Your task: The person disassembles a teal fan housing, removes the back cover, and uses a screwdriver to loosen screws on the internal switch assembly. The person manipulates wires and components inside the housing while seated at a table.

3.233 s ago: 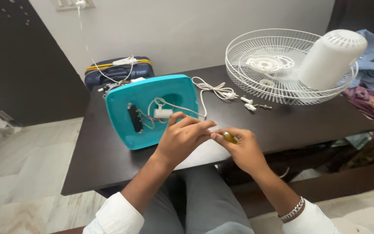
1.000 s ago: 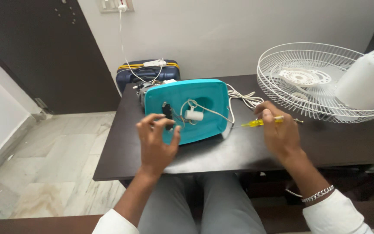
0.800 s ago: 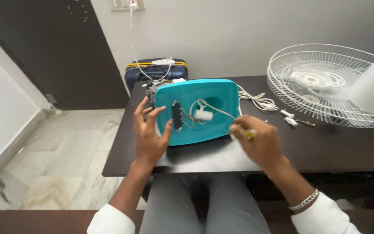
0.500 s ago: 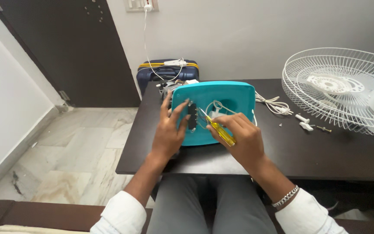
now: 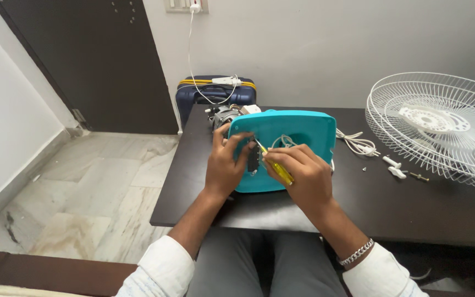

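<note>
Whereas apart 1 s ago: L hand point(image 5: 224, 168) grip on teal housing point(image 5: 298, 129), R hand point(image 5: 303, 176) grip on screwdriver point(image 5: 275, 166) there.

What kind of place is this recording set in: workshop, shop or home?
Most likely a room in a home, used for a repair. A plain dark table stands against a white wall, beside a dark door and marble-look floor, with a blue suitcase behind the table.
</note>
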